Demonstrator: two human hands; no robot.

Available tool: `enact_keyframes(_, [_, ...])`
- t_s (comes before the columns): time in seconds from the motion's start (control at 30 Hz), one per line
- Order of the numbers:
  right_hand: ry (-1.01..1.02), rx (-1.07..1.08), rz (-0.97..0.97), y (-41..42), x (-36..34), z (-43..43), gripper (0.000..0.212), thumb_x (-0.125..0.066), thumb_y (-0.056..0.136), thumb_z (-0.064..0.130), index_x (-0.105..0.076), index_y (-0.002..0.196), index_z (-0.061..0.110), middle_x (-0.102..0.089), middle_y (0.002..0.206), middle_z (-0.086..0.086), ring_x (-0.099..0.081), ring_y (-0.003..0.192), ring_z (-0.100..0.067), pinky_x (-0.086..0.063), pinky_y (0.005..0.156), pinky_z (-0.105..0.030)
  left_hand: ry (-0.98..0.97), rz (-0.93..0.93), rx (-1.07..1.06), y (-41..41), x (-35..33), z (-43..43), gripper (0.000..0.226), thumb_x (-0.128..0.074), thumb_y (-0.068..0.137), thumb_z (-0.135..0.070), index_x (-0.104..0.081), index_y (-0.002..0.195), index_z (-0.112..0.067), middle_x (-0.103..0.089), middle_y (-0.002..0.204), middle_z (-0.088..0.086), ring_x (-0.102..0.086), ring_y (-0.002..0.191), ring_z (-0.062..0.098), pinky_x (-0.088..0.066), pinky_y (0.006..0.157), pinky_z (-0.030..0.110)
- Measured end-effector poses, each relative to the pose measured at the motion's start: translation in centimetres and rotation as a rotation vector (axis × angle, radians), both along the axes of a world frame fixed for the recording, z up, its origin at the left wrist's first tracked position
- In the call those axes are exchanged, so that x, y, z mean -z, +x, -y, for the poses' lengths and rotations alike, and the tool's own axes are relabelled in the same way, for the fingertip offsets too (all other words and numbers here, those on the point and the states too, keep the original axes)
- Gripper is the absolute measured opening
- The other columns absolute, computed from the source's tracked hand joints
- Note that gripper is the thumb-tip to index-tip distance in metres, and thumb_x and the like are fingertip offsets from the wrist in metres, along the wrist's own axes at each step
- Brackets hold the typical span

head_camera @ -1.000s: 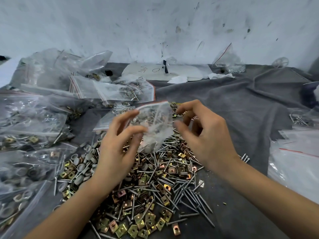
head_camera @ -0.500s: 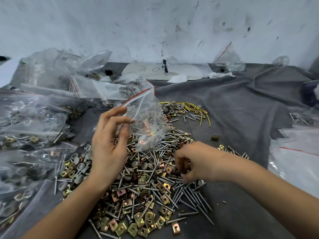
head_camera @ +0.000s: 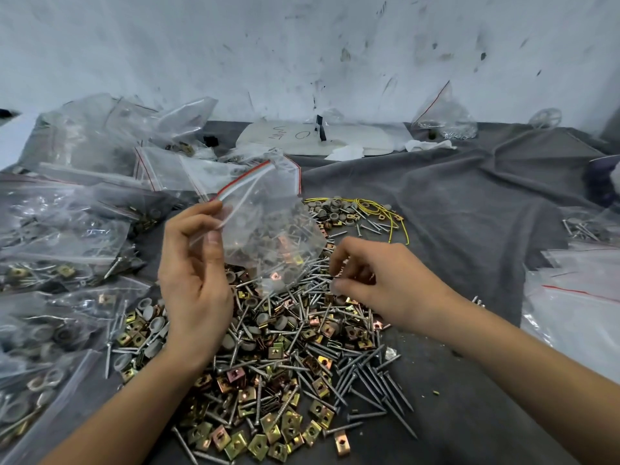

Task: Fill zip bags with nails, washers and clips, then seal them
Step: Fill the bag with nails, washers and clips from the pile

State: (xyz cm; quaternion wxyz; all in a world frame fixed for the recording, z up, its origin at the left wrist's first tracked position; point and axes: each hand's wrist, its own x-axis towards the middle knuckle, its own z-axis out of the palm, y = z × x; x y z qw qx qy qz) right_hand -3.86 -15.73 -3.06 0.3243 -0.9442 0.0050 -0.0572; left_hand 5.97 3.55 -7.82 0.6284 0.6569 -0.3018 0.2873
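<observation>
Left hand (head_camera: 196,283): raised, forearm rising from the lower left, thumb and fingers pinching the zip bag (head_camera: 271,236) at one side of its open mouth. The bag hangs over the pile of nails, clips and washers (head_camera: 285,357), its bottom touching the pile, with some hardware inside. Right hand (head_camera: 382,280): back upward, fingers curled down, fingertips pinching small pieces (head_camera: 336,286) at the pile's top; their kind cannot be told. Filled bags (head_camera: 67,229) lie to the left on the grey cloth (head_camera: 469,213).
</observation>
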Motion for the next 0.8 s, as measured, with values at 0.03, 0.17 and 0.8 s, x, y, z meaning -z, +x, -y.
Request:
enact_keyframes(0.03, [0.019, 0.002, 0.038, 0.0, -0.1, -0.1, 0.029, -0.068, 0.086, 0.019, -0.05, 0.075, 0.039, -0.064, 0.076, 0.007, -0.055, 0.068, -0.008, -0.044, 0.065, -0.02, -0.019, 0.004, -0.009, 0.0, 0.0, 0.0, 0.026, -0.042, 0.1, -0.008, -0.045, 0.106, -0.033, -0.055, 0.121, -0.005, -0.054, 0.12, 0.016, -0.044, 0.099, 0.029])
enact_keyframes(0.17, [0.035, -0.033, 0.109, -0.3, -0.2, -0.3, 0.024, -0.063, 0.089, 0.013, -0.059, 0.08, 0.034, -0.066, 0.079, 0.004, -0.056, 0.069, -0.009, -0.042, 0.062, -0.016, -0.067, -0.048, 0.008, 0.1, -0.1, -0.1, 0.022, -0.04, 0.101, -0.012, -0.045, 0.106, -0.032, -0.054, 0.123, -0.007, -0.055, 0.122, 0.021, -0.046, 0.101, 0.036])
enact_keyframes(0.8, [0.129, -0.162, 0.613, -2.5, -3.0, -4.2, 0.033, -0.055, 0.086, -0.002, -0.064, 0.117, 0.005, -0.061, 0.105, 0.003, -0.054, 0.086, 0.004, -0.042, 0.077, -0.01, 0.269, 0.301, 0.18, -1.3, -0.4, 0.1, 0.014, -0.049, 0.099, -0.017, -0.059, 0.108, -0.015, -0.042, 0.13, 0.0, -0.048, 0.126, 0.027, -0.044, 0.103, 0.04])
